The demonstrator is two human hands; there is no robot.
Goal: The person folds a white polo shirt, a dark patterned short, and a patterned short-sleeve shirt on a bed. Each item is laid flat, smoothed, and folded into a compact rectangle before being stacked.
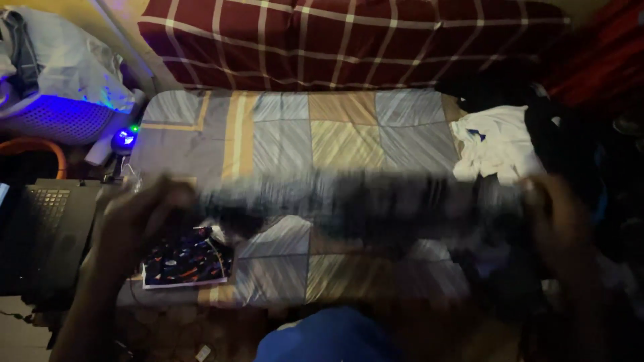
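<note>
While stretched taut, blurred grey garment (355, 204)

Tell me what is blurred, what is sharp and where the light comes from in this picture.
Head view: the dark garment stretched between the left hand and right hand is smeared by motion blur; the patchwork bedsheet and checked blanket read sharper. Lighting is dim, with a blue glow at left; right side sinks into shadow.
</note>
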